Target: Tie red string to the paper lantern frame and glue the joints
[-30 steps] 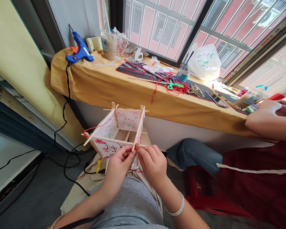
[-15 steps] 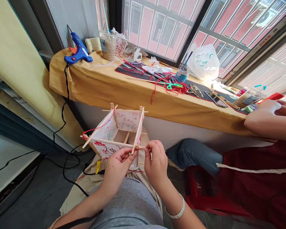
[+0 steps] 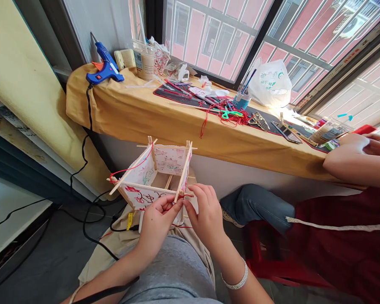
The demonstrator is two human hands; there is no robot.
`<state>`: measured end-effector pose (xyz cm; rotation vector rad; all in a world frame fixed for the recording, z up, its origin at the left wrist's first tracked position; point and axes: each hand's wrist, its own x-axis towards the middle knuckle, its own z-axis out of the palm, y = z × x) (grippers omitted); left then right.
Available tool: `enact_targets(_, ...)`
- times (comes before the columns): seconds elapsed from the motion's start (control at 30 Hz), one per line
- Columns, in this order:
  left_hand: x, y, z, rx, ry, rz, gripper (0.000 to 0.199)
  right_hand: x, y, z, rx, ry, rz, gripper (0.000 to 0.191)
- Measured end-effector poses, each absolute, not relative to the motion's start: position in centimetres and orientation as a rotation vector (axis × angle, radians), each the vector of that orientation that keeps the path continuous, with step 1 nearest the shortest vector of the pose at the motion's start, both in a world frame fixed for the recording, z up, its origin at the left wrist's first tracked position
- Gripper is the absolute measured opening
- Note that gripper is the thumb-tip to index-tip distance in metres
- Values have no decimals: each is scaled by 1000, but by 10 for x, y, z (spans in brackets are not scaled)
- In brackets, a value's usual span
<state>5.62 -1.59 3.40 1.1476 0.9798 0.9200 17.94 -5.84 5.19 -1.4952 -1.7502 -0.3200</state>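
A box-shaped lantern frame (image 3: 139, 184) of thin wooden sticks, with white panels painted in red and green, sits on my lap. My left hand (image 3: 160, 215) pinches its near right corner between thumb and fingers. Red string (image 3: 186, 195) is wound about the sticks at that corner. Close by on the right is my right hand (image 3: 204, 213), its thumb and fingers apart around the string's loose end. More red string runs along the frame's left top edge to the far left corner. My left fingertips partly hide the corner.
The cloth-covered ledge (image 3: 139, 114) bears a blue glue gun (image 3: 106, 67), green scissors (image 3: 229, 113), tangled red string (image 3: 240, 118), a phone (image 3: 286, 131) and a plastic bag (image 3: 270, 82). A co-worker's hand (image 3: 357, 150) rests at the right. Black cables (image 3: 88, 211) hang at the left.
My right hand has moved slightly left toward the corner. Its thumb and fingers have spread from their pinch on the red string. My left hand keeps its hold.
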Motion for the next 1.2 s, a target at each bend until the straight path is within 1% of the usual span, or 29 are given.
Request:
enact_targets(0.1, 57, -17, 35, 1171, 995, 922, 32, 180, -55, 53, -1475, -1794, -395, 9)
enact_targets(0.2, 60, -18, 37, 1174, 994, 960, 29, 178, -53, 52, -1433, -1784, -427, 11)
enact_targets(0.33, 63, -19, 38, 1229, 992, 1022, 25, 175, -55, 50, -1429, -1747, -330, 14)
enact_targets(0.7, 59, -16, 33, 1656, 1132, 991, 25, 174, -55, 46, -1383, -1686, -193, 14)
enact_targets(1.2, 61, -17, 38, 1726, 1176, 951, 17, 169, -57, 39, -1401, -1557, -127, 19)
